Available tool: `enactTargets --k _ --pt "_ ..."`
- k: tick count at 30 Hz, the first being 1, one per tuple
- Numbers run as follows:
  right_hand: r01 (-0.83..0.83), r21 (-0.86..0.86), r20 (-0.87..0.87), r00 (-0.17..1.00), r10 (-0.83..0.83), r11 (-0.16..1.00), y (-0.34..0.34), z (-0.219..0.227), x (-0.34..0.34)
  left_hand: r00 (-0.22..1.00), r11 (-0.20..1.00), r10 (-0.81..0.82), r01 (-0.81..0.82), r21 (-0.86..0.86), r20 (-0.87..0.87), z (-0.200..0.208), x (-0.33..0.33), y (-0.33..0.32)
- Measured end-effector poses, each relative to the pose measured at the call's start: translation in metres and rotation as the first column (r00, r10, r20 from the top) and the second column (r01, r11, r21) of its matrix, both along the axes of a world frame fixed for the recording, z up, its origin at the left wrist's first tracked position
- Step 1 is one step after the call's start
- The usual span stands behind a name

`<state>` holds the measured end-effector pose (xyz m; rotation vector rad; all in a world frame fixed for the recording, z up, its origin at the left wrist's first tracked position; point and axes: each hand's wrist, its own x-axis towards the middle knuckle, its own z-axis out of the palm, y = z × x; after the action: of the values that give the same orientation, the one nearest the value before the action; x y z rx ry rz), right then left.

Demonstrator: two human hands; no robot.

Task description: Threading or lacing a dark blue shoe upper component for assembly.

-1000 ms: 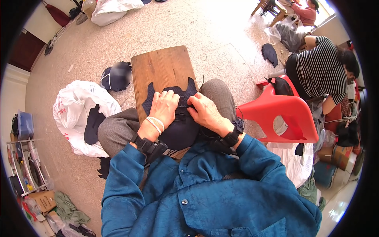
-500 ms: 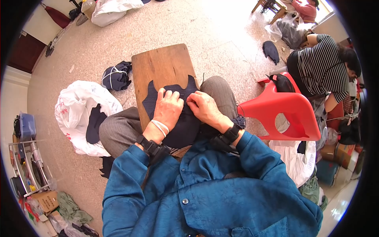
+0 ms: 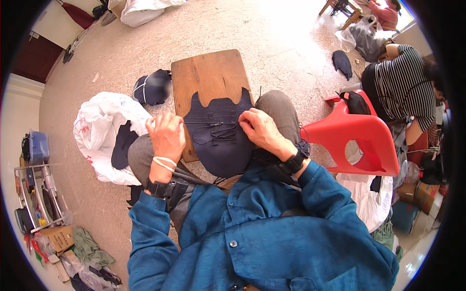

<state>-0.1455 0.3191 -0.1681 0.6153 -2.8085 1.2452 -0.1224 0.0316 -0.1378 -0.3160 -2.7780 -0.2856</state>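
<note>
A dark navy shoe upper point(image 3: 223, 162) lies flat across the front of a wooden board point(image 3: 208, 68) between my knees, its toe end toward me. Thin dark lace point(image 3: 224, 133) crosses in zigzags over its middle. My left hand point(image 3: 167, 137) is closed on a strand of the lace and holds it taut, out past the upper's left edge. At the right edge, my right hand point(image 3: 263, 129) pinches the upper with thumb and fingers; whether lace is also in that pinch cannot be made out.
A white sack point(image 3: 97, 109) with dark pieces stands left of my knee. Behind it lies a tied dark bundle point(image 3: 152, 89). A red plastic stool point(image 3: 371, 138) stands at right, near a person in a striped top point(image 3: 403, 85). Another person point(image 3: 386, 17) sits farther back.
My left hand has moved left off the upper, drawing the lace out straight. The upper's laced middle now shows. My right hand stays near the right edge.
</note>
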Motion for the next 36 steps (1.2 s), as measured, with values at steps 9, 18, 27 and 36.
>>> enactTargets --k 9,18,27,36 --pt "-0.003 0.043 0.007 1.0 0.002 0.999 -0.001 0.001 0.001 0.991 0.972 -0.134 0.134 0.195 -0.016 0.0 0.013 0.003" --pt "-0.088 -0.329 0.038 0.994 0.107 0.94 -0.018 0.026 0.004 0.945 0.806 -0.322 0.302 0.508 -0.052 0.007 0.016 0.065" --pt "0.002 -0.432 0.488 0.841 0.231 0.902 -0.022 0.046 0.02 0.987 0.644 -0.138 0.023 0.765 0.087 -0.005 0.011 0.038" --pt "-0.092 -0.348 0.051 0.992 0.116 0.933 -0.025 0.028 0.005 0.975 0.901 -0.15 0.065 0.428 0.167 -0.033 -0.003 0.026"
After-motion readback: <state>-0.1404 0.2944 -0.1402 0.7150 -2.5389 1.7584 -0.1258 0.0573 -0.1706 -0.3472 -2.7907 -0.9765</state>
